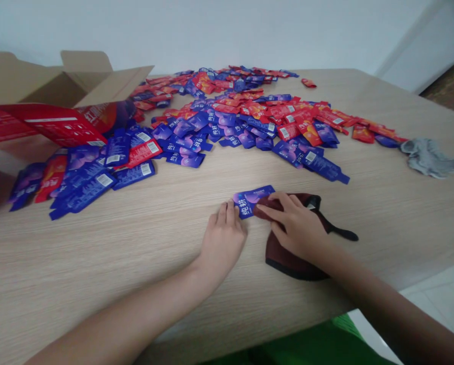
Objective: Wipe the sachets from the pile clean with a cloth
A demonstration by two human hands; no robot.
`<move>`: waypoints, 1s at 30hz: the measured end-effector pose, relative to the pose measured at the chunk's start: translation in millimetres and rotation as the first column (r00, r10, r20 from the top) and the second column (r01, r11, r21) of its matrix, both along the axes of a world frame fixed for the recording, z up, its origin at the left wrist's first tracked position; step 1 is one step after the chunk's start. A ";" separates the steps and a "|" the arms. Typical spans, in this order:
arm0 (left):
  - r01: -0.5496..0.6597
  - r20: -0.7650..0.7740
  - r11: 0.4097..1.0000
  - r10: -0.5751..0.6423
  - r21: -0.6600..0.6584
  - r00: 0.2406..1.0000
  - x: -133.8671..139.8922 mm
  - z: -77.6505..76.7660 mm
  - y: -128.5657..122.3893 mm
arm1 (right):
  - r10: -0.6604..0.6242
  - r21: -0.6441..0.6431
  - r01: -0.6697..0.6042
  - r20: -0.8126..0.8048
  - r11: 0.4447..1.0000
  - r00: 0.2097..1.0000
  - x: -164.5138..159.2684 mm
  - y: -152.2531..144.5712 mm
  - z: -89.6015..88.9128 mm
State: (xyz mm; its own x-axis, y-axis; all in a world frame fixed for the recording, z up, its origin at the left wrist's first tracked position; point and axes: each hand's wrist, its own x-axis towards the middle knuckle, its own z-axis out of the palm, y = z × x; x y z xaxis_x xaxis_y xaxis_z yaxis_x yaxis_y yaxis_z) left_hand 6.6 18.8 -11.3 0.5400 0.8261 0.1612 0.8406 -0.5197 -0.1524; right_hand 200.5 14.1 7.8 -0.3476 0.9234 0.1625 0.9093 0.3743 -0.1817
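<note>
Blue-purple sachet [242, 198] flat on the desk [173, 228], near the front edge, between the two hands, white characters on its left part. Left hand [223, 237]: fingertips on the sachet's left end, fingers together; can't tell if they pinch it or only press. Right hand [301, 223]: fingers spread over a maroon cloth piece [303, 261] with black trim, its left tip lapping the sachet's right part. Can't tell if those fingers grip the cloth or just lie on it. Black strap [343, 232] sticks out right of the cloth.

Beyond the hands: broad pile of red and blue sachets [222, 118], mostly overlapping, barcodes up on several. Smaller sachet cluster [86, 188] at left, beside an open red-printed cardboard box [65, 124], flaps out. Lone red sachet [308, 82] at the back, apart from the pile. Crumpled grey fabric [430, 157] at the pile's right end. Pale wall [227, 35] behind. Green fabric [306, 347] below the desk's front edge.
</note>
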 end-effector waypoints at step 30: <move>0.008 0.024 0.999 -0.009 0.042 1.000 2.2 -1.2 0.0 | 0.009 0.034 -0.009 -0.012 0.999 1.000 -30.8 46.0 27.1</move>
State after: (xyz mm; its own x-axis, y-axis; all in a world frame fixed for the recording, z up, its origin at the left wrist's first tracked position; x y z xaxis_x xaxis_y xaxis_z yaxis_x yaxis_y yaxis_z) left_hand 8.8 18.8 -12.5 0.5422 0.8139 0.2087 0.8401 -0.5201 -0.1542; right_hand 169.7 60.1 34.9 -0.3536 0.9142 0.1982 0.9036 0.3886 -0.1801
